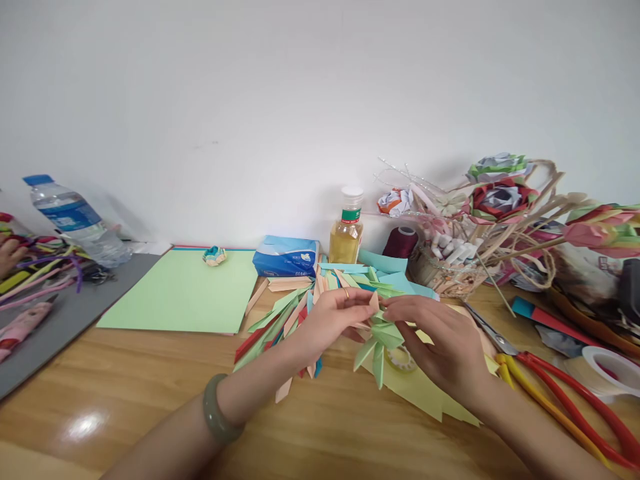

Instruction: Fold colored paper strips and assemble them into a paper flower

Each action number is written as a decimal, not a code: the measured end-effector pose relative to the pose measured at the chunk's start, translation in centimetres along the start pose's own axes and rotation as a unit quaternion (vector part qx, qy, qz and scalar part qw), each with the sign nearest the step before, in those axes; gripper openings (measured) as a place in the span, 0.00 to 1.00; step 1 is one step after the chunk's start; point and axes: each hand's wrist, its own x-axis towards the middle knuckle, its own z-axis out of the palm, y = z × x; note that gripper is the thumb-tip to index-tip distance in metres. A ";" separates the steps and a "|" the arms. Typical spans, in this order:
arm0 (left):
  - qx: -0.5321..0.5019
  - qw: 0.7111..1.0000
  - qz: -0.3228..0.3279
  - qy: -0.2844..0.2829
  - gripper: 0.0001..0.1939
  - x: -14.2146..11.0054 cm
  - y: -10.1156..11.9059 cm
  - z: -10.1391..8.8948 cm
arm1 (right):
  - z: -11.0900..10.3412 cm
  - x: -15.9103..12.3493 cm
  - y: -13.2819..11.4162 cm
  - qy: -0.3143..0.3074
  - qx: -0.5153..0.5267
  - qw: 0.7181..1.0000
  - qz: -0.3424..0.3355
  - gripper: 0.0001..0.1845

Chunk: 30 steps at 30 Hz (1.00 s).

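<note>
My left hand [340, 312], a ring on one finger and a green bangle on the wrist, pinches a peach folded paper piece [375, 303]. Close beside it, my right hand [443, 333] has its fingers closed on a green folded paper cluster [383, 337], whose pointed petals hang down. The right fingertips are partly hidden behind the paper. Behind and under my left forearm lies a pile of folded paper strips [287, 313] in green, peach, red and blue. Below the right hand, a tape roll [401, 360] rests on yellow paper sheets [417, 393].
Green paper sheets [175, 293] bear a small paper flower [215, 255]. Along the wall stand a tissue pack [285, 257], an oil-coloured bottle [346, 233], a thread spool [400, 242] and a basket [445, 273]. Scissors [505, 343] lie right. Another person's hand [10, 255] shows far left.
</note>
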 end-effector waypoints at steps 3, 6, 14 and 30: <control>0.013 1.000 0.015 0.020 0.10 0.0 0.1 0.0 | 0.0 0.1 0.0 0.002 -0.002 1.000 -0.024 0.10; 0.035 0.993 0.090 0.073 0.09 0.2 -0.3 -0.1 | -0.3 0.3 -0.4 0.041 0.004 0.999 0.027 0.09; 0.257 0.869 0.388 0.172 0.03 0.3 -2.0 -0.7 | -0.8 1.4 -1.5 -0.148 0.250 0.874 0.389 0.17; 0.417 0.586 0.668 0.192 0.12 -0.1 -2.1 -0.9 | -0.9 1.9 -2.8 -0.128 0.430 0.757 0.476 0.19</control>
